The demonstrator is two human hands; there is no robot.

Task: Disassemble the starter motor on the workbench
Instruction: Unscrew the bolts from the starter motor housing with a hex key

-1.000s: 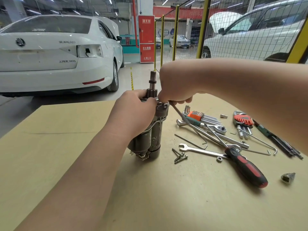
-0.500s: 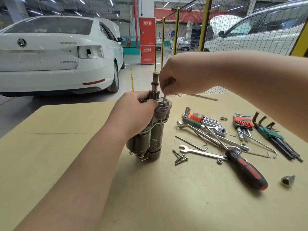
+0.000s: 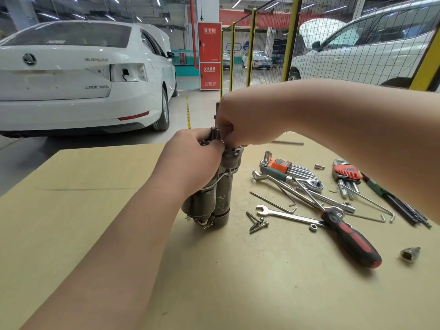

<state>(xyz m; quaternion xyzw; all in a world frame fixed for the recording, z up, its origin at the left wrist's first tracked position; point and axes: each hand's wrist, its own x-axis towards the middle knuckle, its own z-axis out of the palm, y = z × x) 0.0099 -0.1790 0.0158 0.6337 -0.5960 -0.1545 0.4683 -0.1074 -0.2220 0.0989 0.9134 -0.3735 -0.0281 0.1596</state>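
The grey starter motor [image 3: 221,194] stands upright on the tan workbench [image 3: 95,222], pinion shaft up. My left hand [image 3: 190,163] grips its upper housing from the left. My right hand [image 3: 235,122] is curled over the top of the motor, next to the shaft, and pinches a thin hex key [image 3: 290,142] whose long arm sticks out to the right. The key's tip and the screw under it are hidden by my fingers.
Right of the motor lie three loose bolts [image 3: 257,223], an open-end wrench [image 3: 285,214], a nut [image 3: 313,227], a red-black screwdriver [image 3: 352,241], a ratchet [image 3: 314,185], hex key sets [image 3: 281,166] and a small socket [image 3: 409,254]. A white car [image 3: 71,79] and a mesh fence [image 3: 266,55] stand beyond the bench.
My right hand lifted the hex key off the motor, turned its long arm out to the right, then came back down onto the motor's top. My left hand kept its grip.
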